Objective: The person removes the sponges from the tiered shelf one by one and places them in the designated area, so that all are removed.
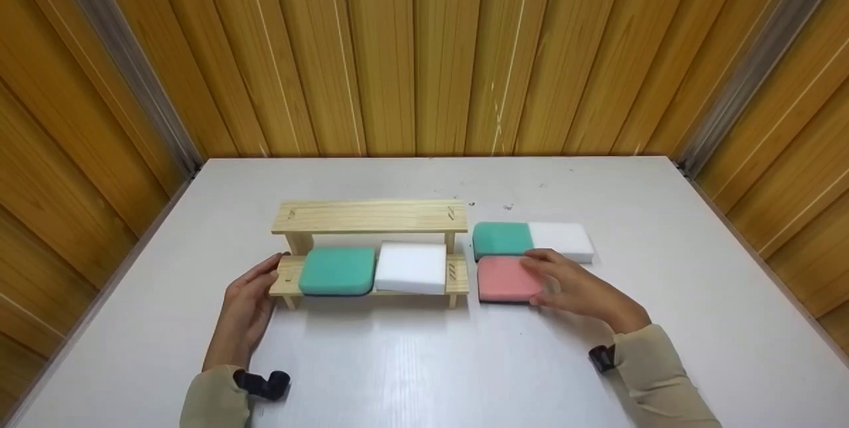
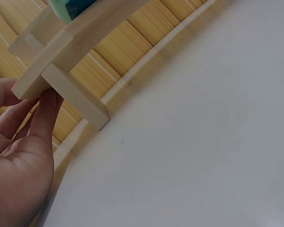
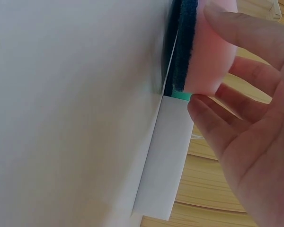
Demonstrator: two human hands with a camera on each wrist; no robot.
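A pink sponge (image 1: pixel 505 279), too squarish to show a clear long axis, lies just right of a wooden rack (image 1: pixel 368 215), pinched in a person's right hand (image 1: pixel 587 290), the nearer of the two hands, while the left hand (image 1: pixel 247 308) grips the left end of the rack's lower shelf (image 1: pixel 459 272) across the white surface (image 1: pixel 411 375)

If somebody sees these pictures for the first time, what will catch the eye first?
Probably the pink sponge, held by the right hand to the right of the wooden rack. Next, the green sponge and white block side by side on the rack's lower shelf, whose left end the left hand grips.
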